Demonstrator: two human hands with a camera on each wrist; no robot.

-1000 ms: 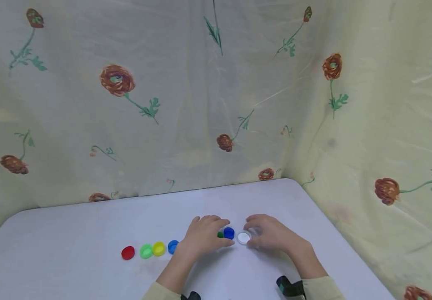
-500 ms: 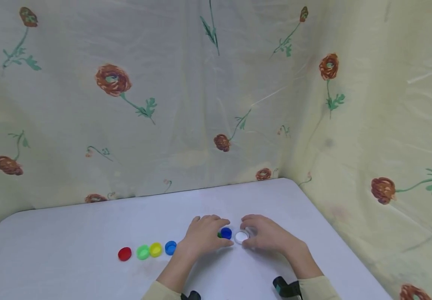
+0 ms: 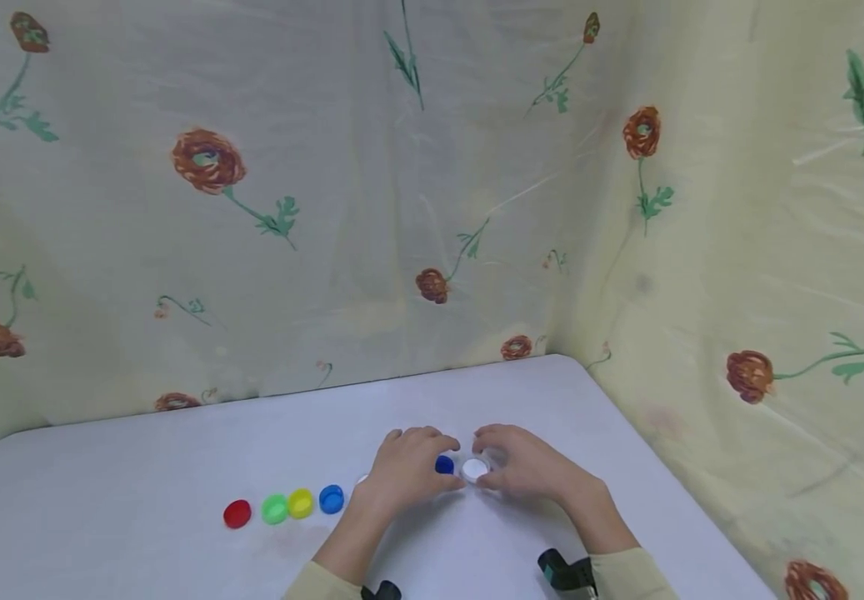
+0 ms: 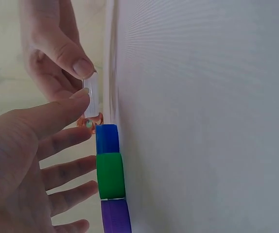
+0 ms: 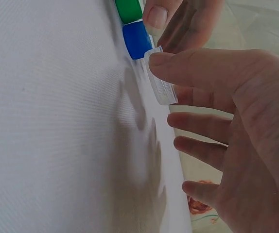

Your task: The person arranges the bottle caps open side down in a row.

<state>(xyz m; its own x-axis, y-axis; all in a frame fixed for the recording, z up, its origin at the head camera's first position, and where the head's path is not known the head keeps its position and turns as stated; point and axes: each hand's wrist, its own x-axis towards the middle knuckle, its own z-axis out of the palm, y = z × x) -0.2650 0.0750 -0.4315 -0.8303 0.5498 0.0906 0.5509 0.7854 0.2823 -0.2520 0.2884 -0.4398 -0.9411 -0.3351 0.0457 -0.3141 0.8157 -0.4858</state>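
Between thumb and fingers, my right hand (image 3: 532,468) pinches a white bottle cap (image 3: 474,470) by its rim. My left hand (image 4: 37,155) has its fingers spread and mostly straight beside a row of caps. In the left wrist view that row runs from a dark blue cap (image 4: 108,138) through a green cap (image 4: 110,175) to a purple cap (image 4: 115,216). The white cap sits at the dark blue end. My left thumb tip overlaps it there; contact is unclear. From the head, my left hand (image 3: 405,468) hides the green and purple caps.
Left of my hands on the white table (image 3: 177,467) lie a red cap (image 3: 237,514), a light green cap (image 3: 275,509), a yellow cap (image 3: 300,503) and a blue cap (image 3: 332,499). A flowered curtain (image 3: 312,208) hangs behind the table and along its right side.
The head view has turned slightly right, shifting table and caps left. My left hand has come a little rightward over the row, covering the green cap. My right hand stays at the white cap.
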